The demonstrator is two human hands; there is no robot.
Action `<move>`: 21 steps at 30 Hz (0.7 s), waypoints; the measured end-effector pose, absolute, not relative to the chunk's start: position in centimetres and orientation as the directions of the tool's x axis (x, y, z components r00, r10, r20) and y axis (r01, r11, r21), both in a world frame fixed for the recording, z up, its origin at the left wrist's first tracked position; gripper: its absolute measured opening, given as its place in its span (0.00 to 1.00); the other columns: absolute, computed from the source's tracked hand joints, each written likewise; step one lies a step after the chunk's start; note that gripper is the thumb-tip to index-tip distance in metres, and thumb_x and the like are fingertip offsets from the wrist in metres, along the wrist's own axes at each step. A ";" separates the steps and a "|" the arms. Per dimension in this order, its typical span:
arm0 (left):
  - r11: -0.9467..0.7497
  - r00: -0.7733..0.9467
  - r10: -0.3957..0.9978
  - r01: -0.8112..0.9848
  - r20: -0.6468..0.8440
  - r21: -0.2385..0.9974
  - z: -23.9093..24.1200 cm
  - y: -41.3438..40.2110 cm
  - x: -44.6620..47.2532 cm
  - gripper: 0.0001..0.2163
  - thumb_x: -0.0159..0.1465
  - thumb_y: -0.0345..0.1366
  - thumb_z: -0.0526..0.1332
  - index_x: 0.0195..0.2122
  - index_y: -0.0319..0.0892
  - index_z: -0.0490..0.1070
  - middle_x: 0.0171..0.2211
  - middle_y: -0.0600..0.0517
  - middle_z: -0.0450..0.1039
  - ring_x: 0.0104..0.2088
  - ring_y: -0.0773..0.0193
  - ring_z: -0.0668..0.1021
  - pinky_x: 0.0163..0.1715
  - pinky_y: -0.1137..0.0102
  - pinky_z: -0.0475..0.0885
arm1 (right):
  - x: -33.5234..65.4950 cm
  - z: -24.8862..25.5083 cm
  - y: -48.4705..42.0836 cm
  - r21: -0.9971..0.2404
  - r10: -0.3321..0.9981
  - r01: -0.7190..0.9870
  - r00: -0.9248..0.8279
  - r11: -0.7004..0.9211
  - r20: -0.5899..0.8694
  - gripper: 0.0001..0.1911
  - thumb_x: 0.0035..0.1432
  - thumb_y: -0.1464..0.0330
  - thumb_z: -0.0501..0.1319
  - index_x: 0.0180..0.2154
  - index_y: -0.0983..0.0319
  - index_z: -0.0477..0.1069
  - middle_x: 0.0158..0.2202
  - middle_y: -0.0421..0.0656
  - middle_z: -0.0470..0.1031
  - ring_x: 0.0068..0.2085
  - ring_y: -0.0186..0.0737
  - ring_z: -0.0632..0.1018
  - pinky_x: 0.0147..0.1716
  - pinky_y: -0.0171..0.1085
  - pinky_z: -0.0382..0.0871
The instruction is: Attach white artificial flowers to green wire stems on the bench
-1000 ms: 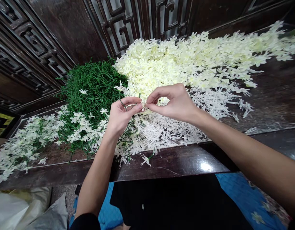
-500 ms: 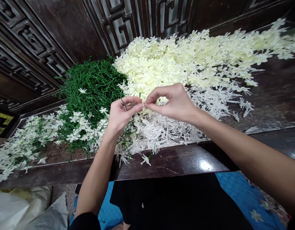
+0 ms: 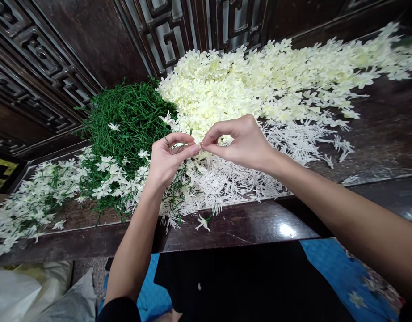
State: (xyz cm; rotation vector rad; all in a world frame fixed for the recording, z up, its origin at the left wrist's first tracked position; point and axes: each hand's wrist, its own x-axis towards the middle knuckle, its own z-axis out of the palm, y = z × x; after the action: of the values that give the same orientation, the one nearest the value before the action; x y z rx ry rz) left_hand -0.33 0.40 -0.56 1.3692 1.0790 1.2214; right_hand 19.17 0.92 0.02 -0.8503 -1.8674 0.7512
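Left hand a touch further left than half a second ago, fingers pinching green stem. Right hand nearly unmoved, fingers narrow on tiny pale piece.

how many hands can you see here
2: the left hand in front of the green stems, and the right hand in front of the cream blossoms, their fingertips close together. No other hand shows.

Dark carved panelling rises behind, pale bags and blue fabric below.
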 end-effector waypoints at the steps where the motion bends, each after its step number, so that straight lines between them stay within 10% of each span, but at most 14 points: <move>1: -0.134 0.104 0.986 0.012 0.133 0.991 -0.6 0.4 -0.3 0.15 0.45 0.37 0.79 0.30 0.40 0.78 0.30 0.54 0.78 0.29 0.69 0.80 0.35 0.71 0.79 | 19.2 0.0 0.9 -0.783 0.806 0.243 -0.338 0.573 0.486 0.04 0.55 0.69 0.65 0.28 0.57 0.79 0.30 0.40 0.82 0.33 0.41 0.82 0.37 0.45 0.80; 21: -0.068 0.159 0.984 -0.061 0.077 0.996 -0.5 0.4 0.0 0.13 0.48 0.36 0.77 0.31 0.39 0.79 0.30 0.52 0.77 0.29 0.69 0.80 0.36 0.70 0.81 | 19.1 0.4 0.8 -0.811 0.833 0.236 -0.308 0.535 0.460 0.06 0.55 0.71 0.67 0.27 0.56 0.77 0.30 0.40 0.81 0.33 0.41 0.81 0.39 0.47 0.80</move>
State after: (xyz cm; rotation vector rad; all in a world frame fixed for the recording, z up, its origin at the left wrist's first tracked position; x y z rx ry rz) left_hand 0.02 0.37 -0.52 1.2932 1.0141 1.1666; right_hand 19.10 0.77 0.37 -0.8839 -1.8229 0.7874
